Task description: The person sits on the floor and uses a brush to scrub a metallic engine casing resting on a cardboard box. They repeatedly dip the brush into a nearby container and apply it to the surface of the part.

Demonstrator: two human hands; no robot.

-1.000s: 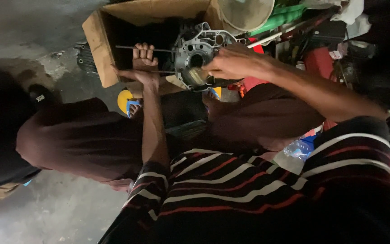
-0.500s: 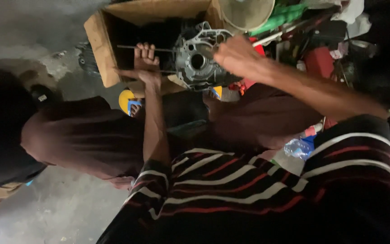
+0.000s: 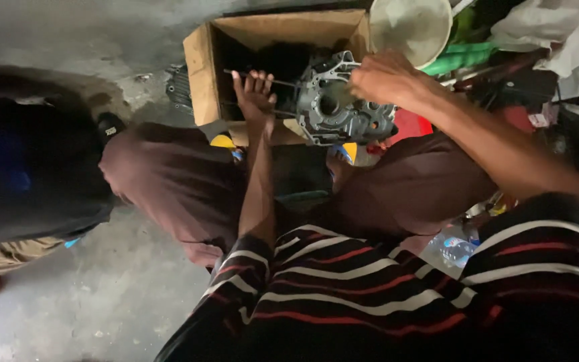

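Note:
A grey metal engine casing [image 3: 343,110] with long thin studs sticking out to the left rests at the front of an open cardboard box [image 3: 204,67]. My left hand [image 3: 254,94] reaches up with fingers curled around the studs beside the casing. My right hand [image 3: 383,77] lies on the casing's upper right side, fingers closed over its edge. My striped sleeves and dark brown trousers fill the lower part of the view.
A pale round bowl-like object [image 3: 410,27] and green items [image 3: 467,57] lie behind the box. A red object [image 3: 413,124] sits right of the casing. A plastic bottle [image 3: 454,249] lies by my right knee. Another person's dark clothing [image 3: 28,161] is at left on the concrete floor.
My right hand has shifted up and right along the casing. The casing has turned slightly. The left hand stays on the studs.

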